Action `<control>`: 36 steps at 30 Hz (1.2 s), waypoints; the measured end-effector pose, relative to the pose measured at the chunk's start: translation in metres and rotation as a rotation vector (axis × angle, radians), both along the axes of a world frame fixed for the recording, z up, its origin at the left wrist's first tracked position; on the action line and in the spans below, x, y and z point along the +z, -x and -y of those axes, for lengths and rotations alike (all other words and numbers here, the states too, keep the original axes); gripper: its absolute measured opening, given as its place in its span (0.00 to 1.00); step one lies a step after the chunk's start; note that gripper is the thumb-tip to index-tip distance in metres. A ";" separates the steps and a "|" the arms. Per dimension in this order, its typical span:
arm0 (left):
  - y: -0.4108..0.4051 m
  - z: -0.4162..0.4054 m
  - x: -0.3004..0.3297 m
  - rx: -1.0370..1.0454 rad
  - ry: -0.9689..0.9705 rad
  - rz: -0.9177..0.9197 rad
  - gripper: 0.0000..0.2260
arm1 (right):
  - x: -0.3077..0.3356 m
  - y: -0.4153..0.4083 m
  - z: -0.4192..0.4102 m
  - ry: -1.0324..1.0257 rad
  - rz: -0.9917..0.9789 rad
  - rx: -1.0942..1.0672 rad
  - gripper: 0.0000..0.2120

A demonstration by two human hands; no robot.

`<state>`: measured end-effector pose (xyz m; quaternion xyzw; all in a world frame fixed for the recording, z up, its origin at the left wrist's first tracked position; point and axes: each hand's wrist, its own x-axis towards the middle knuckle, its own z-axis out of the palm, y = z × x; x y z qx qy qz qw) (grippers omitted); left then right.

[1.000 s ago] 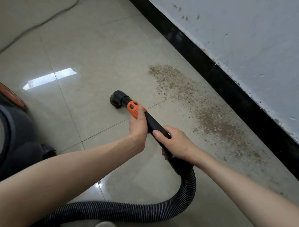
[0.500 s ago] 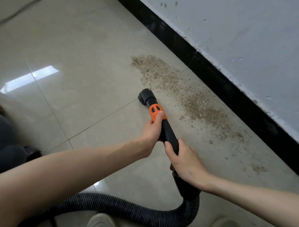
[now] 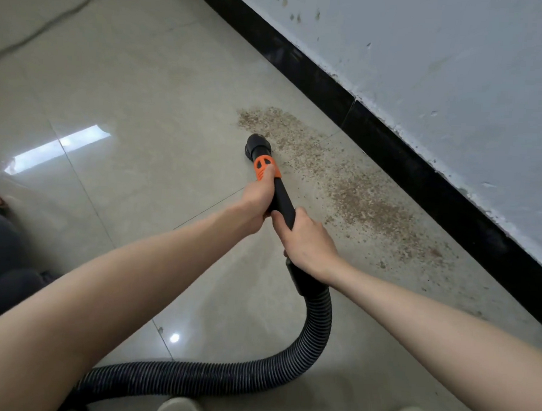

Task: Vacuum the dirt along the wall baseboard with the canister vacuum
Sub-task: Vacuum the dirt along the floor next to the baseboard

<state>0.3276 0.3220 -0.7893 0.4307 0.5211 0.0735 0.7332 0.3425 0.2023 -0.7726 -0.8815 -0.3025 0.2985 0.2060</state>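
A band of brown dirt (image 3: 351, 190) lies on the beige tiles along the black baseboard (image 3: 420, 177). The vacuum's black nozzle (image 3: 257, 147) sits at the left end of the dirt, touching its edge. My left hand (image 3: 257, 198) grips the black wand just below its orange collar (image 3: 266, 168). My right hand (image 3: 305, 241) grips the wand lower down, where it meets the ribbed black hose (image 3: 316, 338). The hose curves down and left across the floor. The dark canister (image 3: 0, 255) shows partly at the left edge.
A pale, scuffed wall (image 3: 440, 73) rises above the baseboard. A thin cable (image 3: 44, 24) runs over the tiles at the far left. The tips of two light shoes (image 3: 180, 409) show at the bottom edge.
The nozzle has moved from the open tile toward the wall and now touches the left end of the dirt. Both hands kept their grip on the wand.
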 end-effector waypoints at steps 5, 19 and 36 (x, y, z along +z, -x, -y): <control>-0.002 -0.023 0.003 0.007 0.031 -0.001 0.16 | -0.002 0.001 -0.025 0.032 0.050 0.055 0.22; -0.002 -0.068 -0.022 0.079 -0.041 -0.031 0.20 | -0.016 0.000 -0.068 0.057 0.167 0.150 0.20; -0.023 -0.119 -0.038 0.119 -0.058 0.019 0.20 | -0.029 -0.023 -0.120 0.046 0.275 0.176 0.19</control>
